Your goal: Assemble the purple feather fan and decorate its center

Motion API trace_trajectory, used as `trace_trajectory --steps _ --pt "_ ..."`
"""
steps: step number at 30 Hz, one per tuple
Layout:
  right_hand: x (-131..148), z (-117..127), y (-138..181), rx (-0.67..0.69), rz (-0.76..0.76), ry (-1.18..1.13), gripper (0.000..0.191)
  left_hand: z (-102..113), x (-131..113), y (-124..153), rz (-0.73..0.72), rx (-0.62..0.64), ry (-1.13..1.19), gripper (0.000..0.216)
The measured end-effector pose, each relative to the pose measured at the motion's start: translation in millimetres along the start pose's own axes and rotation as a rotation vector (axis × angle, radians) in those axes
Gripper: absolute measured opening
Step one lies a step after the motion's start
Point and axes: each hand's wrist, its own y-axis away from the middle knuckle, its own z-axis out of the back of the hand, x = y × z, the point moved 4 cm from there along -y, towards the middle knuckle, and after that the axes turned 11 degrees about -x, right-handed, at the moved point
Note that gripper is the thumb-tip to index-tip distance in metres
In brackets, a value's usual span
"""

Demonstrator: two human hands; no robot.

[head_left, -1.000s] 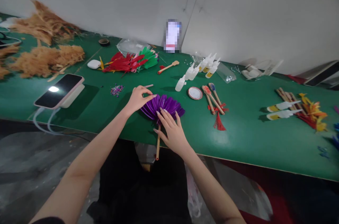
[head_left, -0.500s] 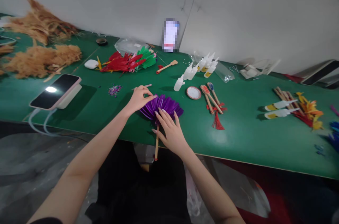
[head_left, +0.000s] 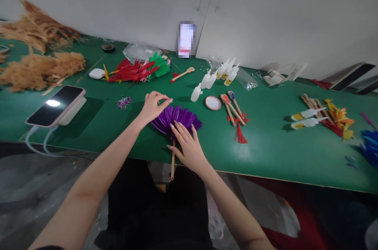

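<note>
A purple feather fan (head_left: 178, 116) lies spread on the green table, its wooden handle (head_left: 173, 163) reaching over the front edge. My right hand (head_left: 189, 145) rests on the base of the feathers with its fingers stretched out flat and the thumb beside the handle top. Just above the fan's upper left edge, my left hand (head_left: 153, 106) is closed in a pinch. What sits between its fingertips is too small to make out. A small white dropper bottle (head_left: 196, 92) and a shallow dish of white contents (head_left: 213, 102) stand beyond the fan to the right.
Several glue bottles (head_left: 227, 71) stand behind the dish. Decorated wooden handles (head_left: 229, 108) with a red tassel lie right of it. Purple sequins (head_left: 124, 102), a cabled phone (head_left: 55, 106), red feathers (head_left: 132, 71) and tan fluffy fibre (head_left: 44, 69) are on the left. Yellow-orange feathers (head_left: 341, 118) lie right.
My left fingertips have lifted off the fan's upper left edge and moved slightly up. A thin stick seen behind that hand no longer shows. My right hand stays on the fan.
</note>
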Motion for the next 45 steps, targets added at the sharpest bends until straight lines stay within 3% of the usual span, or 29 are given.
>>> trace_trajectory --steps 7,21,25,30,35,45 --pt "-1.4 -2.2 0.6 -0.008 -0.001 0.001 0.061 -29.7 -11.0 -9.7 -0.067 0.256 -0.037 0.025" --pt "-1.2 -1.8 0.5 -0.024 0.005 -0.013 0.062 -29.0 -5.4 -7.5 -0.074 0.188 0.004 0.023" --pt "-0.9 -1.4 0.7 -0.024 0.007 -0.009 0.061 -30.5 -5.4 -9.3 -0.05 0.218 -0.019 0.022" --pt "-0.9 -1.7 0.9 -0.019 0.005 0.005 0.061 -31.3 -15.1 -14.7 -0.08 0.373 0.02 0.027" --pt "-0.5 -1.0 0.7 -0.012 0.002 0.005 0.061 -36.5 -16.5 -19.1 -0.067 0.448 0.069 0.028" --pt "-0.9 -0.9 0.1 -0.014 -0.007 -0.023 0.062 -39.0 -20.0 -17.8 -0.142 0.392 0.081 0.031"
